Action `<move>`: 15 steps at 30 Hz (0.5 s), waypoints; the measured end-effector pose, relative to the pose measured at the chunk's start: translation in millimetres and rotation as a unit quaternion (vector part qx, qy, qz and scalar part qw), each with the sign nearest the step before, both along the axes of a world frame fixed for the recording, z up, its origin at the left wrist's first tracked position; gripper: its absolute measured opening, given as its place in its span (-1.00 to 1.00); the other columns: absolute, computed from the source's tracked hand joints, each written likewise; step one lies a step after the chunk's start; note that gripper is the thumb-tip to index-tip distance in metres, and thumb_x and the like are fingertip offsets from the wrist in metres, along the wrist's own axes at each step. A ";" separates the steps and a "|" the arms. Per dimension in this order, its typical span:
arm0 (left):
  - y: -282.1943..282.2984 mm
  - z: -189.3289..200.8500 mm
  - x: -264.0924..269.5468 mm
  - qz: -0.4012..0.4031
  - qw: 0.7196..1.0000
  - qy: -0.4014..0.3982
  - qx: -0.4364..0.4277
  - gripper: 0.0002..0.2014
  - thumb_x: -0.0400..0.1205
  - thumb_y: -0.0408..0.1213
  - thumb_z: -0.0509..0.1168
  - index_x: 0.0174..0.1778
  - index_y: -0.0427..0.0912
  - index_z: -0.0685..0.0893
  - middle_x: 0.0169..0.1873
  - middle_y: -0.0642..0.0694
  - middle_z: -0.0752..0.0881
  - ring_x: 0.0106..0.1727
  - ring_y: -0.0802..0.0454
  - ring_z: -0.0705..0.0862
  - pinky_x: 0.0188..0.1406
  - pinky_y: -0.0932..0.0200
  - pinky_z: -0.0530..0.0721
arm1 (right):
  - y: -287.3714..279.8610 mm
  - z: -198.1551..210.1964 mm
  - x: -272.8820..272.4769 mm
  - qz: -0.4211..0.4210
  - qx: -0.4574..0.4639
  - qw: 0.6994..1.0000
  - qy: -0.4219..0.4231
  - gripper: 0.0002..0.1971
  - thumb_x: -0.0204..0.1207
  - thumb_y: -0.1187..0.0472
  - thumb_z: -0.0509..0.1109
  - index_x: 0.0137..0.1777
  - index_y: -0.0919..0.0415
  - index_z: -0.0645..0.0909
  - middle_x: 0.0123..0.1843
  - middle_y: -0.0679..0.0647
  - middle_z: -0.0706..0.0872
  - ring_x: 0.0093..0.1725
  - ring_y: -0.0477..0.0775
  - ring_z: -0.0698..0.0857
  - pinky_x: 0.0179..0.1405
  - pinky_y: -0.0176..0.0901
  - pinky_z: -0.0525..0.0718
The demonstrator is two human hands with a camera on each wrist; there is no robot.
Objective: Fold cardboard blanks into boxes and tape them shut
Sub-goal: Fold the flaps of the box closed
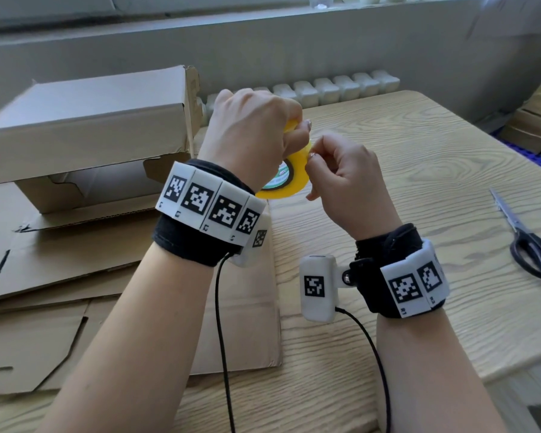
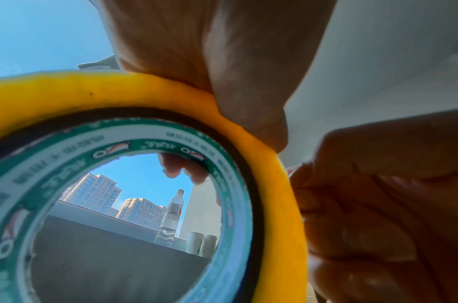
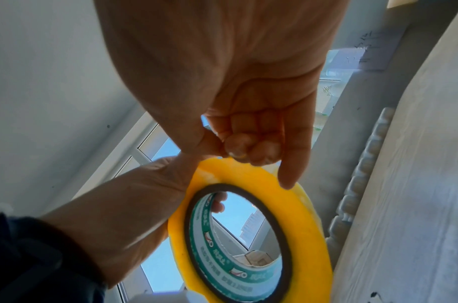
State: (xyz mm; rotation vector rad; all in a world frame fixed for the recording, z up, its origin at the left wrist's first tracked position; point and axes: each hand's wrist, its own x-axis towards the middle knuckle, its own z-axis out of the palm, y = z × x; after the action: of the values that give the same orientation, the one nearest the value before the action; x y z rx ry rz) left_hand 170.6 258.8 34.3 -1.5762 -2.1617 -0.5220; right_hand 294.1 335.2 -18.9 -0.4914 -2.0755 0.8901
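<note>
Yellow tape roll (image 1: pixel 289 178) hangs mid-frame above the table (image 1: pixel 419 189), left hand (image 1: pixel 256 135) gripping its top rim. Right hand (image 1: pixel 347 182), just right of it, pinches at the rim, probably for the tape's free end; box (image 1: pixel 85 126) waits upper left

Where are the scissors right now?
In the head view, the dark-handled metal scissors lie on the wooden table at the far right, apart from both hands and the yellow tape roll.

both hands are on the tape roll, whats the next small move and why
Probably peel the free end loose. The left hand grips the yellow tape roll above the table, and the right hand pinches at its outer rim, yet no strip is pulled out. The folded box sits untaped.
</note>
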 end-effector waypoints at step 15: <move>-6.7 3.3 -7.0 -0.041 0.992 -0.119 0.027 -0.60 0.74 0.01 0.11 -0.19 -0.21 0.64 -0.44 -0.06 0.49 -0.22 -0.26 0.54 -0.21 0.06 0.33 | 3.8 0.5 -0.6 0.069 -0.168 0.982 0.055 -0.66 0.66 -0.02 0.27 -0.26 0.20 0.51 -0.55 -0.12 0.55 -0.53 -0.08 0.58 -0.36 0.25 0.77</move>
State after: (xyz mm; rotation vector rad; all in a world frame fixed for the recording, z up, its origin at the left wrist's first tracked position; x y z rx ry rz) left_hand 163.6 252.1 37.5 -1.6508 -2.2387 -0.8242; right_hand 293.5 339.0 -18.5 -0.4662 -1.8817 1.3318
